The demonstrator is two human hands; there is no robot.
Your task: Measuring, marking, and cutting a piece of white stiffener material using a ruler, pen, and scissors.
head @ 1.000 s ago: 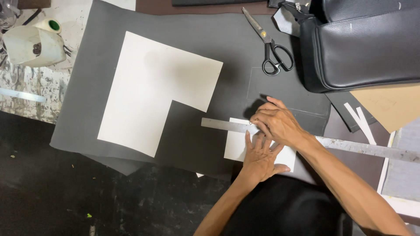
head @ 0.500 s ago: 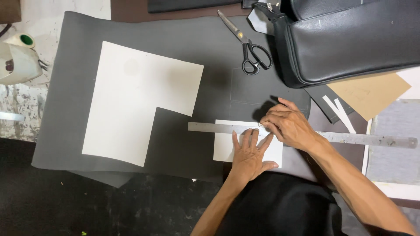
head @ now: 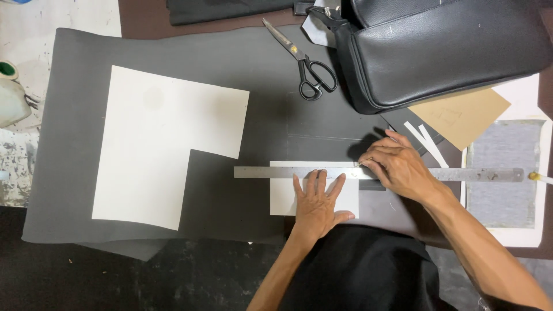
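Note:
A long steel ruler (head: pixel 265 171) lies across a small white card rectangle (head: pixel 281 198) on a large dark grey sheet (head: pixel 173 57). My left hand (head: pixel 318 198) rests flat, fingers spread, on the card and the ruler's lower edge. At the ruler's upper edge, near the card's right corner, my right hand (head: pixel 397 167) has its fingers pinched together on something small; what it grips is hidden. A big L-shaped white card (head: pixel 155 138) sits to the left on the same sheet.
Black-handled scissors (head: pixel 305 63) lie at the top centre. A black leather bag (head: pixel 443 46) fills the top right, with a tan card (head: pixel 461 115) and white strips (head: pixel 423 138) below it. A white jug (head: pixel 11 101) stands at the left edge.
The ruler now lies flat across the small card, my left hand has spread flat on it, and my right hand has slid to the ruler's upper edge. The view has also shifted.

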